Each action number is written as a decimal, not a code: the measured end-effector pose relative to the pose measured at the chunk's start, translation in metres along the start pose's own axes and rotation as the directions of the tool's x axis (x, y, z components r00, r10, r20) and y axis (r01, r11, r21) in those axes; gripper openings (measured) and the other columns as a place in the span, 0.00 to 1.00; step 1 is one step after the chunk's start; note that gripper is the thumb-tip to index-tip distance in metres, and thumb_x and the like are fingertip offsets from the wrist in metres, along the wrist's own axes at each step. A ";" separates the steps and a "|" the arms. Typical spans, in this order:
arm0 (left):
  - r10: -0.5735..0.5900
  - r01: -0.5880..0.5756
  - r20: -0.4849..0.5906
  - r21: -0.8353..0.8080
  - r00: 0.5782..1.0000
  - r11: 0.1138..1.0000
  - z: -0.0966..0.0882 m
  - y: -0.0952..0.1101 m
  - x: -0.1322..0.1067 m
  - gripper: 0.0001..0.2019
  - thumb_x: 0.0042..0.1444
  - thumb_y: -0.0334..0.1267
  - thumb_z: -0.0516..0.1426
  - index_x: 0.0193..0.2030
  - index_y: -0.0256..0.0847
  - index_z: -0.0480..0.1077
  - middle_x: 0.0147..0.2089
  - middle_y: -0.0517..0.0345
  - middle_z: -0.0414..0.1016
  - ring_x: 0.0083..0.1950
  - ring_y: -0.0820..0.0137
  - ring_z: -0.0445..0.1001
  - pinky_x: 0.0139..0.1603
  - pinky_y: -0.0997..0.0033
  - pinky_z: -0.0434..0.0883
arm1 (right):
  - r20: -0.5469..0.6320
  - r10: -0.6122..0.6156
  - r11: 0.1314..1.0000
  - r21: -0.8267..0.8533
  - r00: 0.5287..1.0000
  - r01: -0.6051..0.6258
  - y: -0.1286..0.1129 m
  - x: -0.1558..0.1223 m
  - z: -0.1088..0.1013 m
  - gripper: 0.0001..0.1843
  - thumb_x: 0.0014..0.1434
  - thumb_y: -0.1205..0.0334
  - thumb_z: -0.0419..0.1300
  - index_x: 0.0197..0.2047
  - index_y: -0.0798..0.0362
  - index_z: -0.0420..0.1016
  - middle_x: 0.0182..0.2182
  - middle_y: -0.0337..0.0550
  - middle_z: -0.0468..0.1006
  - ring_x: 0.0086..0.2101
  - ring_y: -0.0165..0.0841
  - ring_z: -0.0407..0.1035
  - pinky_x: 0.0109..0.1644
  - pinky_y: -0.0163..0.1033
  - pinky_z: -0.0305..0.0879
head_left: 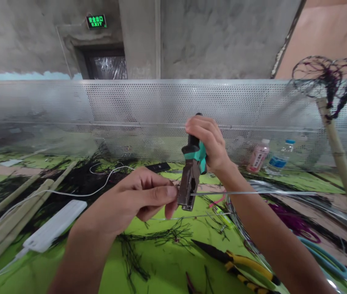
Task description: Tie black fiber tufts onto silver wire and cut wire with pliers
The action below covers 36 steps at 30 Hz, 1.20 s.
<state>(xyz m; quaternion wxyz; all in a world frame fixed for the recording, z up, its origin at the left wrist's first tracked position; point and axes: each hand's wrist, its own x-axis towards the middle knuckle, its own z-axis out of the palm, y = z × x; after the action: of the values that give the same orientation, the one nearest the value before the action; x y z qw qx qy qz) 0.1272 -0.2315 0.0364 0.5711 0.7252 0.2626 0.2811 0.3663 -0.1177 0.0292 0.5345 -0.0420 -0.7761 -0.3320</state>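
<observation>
My right hand point(208, 141) is wrapped round the teal and black handles of a pair of pliers point(189, 183), whose jaws point down. A thin straight metal wire point(253, 192) runs from the jaws to the right, passing across my right forearm. Just left of the jaws, my left hand point(145, 194) is closed in a pinch, in line with the wire; its fingertips hide the wire's end. Below, yellow and black long-nose pliers point(243, 263) lie on the green surface point(164, 253), near black branching twigs point(157, 234).
At left are a white power bank point(57, 224) with a cable and bamboo poles point(16, 216). A phone point(158, 167) lies behind my left hand. Right are two bottles point(257, 157), a wire bundle point(283, 192), blue-handled scissors point(326, 257) and upright bamboo point(335, 151). Perforated metal panel point(161, 102) stands behind.
</observation>
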 end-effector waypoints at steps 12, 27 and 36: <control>0.110 -0.109 0.020 -0.055 0.994 0.993 -0.005 -0.002 0.002 0.20 0.63 0.51 0.61 0.27 0.37 0.76 0.18 0.68 0.50 0.20 0.79 0.45 0.21 0.73 0.41 | 0.006 0.060 0.996 -0.062 0.998 -0.059 -0.005 0.002 -0.004 0.17 0.68 0.53 0.49 0.57 0.47 0.65 0.44 0.50 0.75 0.45 0.44 0.71 0.46 0.52 0.72; 0.072 -0.017 0.122 -0.408 0.990 0.913 0.010 -0.012 0.012 0.16 0.65 0.47 0.60 0.35 0.35 0.78 0.20 0.69 0.50 0.17 0.81 0.51 0.17 0.78 0.49 | 0.224 0.453 0.853 0.172 0.863 -0.493 -0.057 -0.026 -0.010 0.20 0.60 0.52 0.56 0.54 0.47 0.66 0.46 0.49 0.74 0.44 0.43 0.72 0.45 0.49 0.72; 0.020 0.012 0.055 -0.540 0.998 0.842 0.011 -0.015 0.021 0.11 0.63 0.41 0.63 0.35 0.34 0.78 0.19 0.71 0.50 0.18 0.84 0.43 0.17 0.84 0.45 | 0.434 0.556 0.692 0.231 0.709 -0.684 -0.073 -0.039 -0.023 0.30 0.55 0.67 0.53 0.62 0.49 0.65 0.51 0.50 0.76 0.48 0.43 0.74 0.48 0.51 0.74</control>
<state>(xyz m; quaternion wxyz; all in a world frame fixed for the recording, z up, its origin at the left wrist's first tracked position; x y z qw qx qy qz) 0.1489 -0.2216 0.0223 0.7588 0.5437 0.1547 0.3234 0.3710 -0.1761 -0.0332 0.4753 -0.2573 -0.8405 0.0382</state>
